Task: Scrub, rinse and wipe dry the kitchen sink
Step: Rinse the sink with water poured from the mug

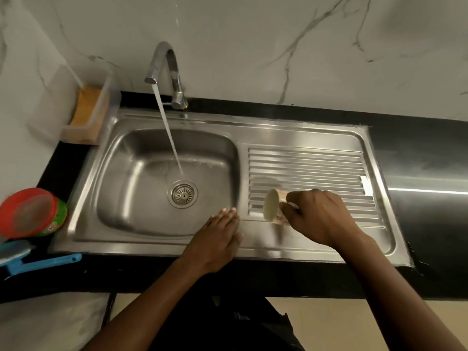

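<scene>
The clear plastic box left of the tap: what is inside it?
An orange-yellow sponge-like block lies in the clear plastic box; anything beneath the block is covered.

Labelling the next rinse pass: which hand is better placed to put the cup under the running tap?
Right, likely. The right hand grips the cup, tipped on its side over the drainboard; the left hand lies flat and empty on the sink rim.
</scene>
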